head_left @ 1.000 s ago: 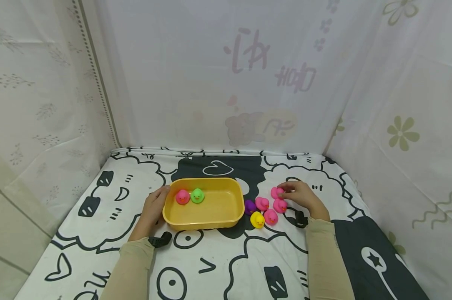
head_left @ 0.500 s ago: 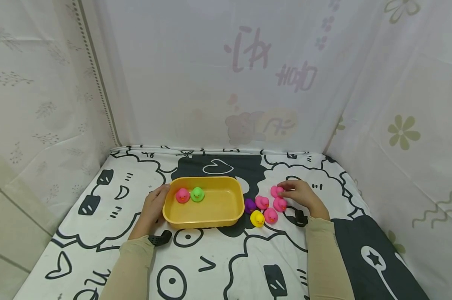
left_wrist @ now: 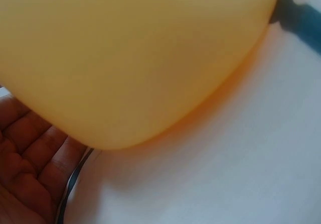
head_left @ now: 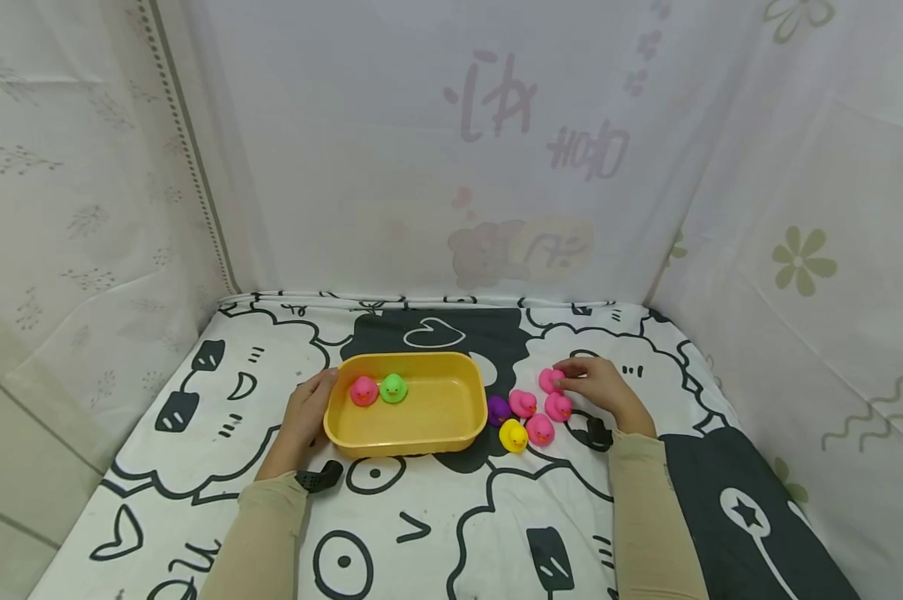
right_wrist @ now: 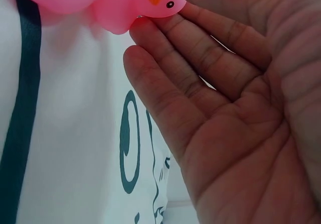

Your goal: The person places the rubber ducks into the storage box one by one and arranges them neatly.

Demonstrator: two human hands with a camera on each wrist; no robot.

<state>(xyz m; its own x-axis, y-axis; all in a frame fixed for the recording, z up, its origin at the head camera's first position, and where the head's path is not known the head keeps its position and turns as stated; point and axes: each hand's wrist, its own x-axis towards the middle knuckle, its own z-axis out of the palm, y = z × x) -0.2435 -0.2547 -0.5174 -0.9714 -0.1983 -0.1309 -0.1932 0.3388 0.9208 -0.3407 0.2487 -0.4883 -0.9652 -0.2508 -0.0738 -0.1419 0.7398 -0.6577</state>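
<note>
A yellow tray [head_left: 410,442] lies on the patterned cloth, holding a pink rubber duck [head_left: 364,391] and a green rubber duck [head_left: 393,388] at its left. My left hand [head_left: 309,412] rests against the tray's left end; in the left wrist view its fingers [left_wrist: 42,153] lie along the tray's outer wall [left_wrist: 125,83]. Right of the tray, my right hand [head_left: 601,390] pinches the farthest pink duck [head_left: 550,380] between thumb and fingers. The right wrist view shows that duck's head [right_wrist: 168,0] at the fingertips, partly covered by the thumb.
Beside the tray's right end cluster a purple duck [head_left: 498,410], a yellow duck [head_left: 513,435] and more pink ducks [head_left: 541,430]. White curtains [head_left: 346,167] hang behind and at both sides of the cloth-covered surface [head_left: 421,558].
The whole head view shifts very slightly. Both hands, the tray and the ducks stay where they were.
</note>
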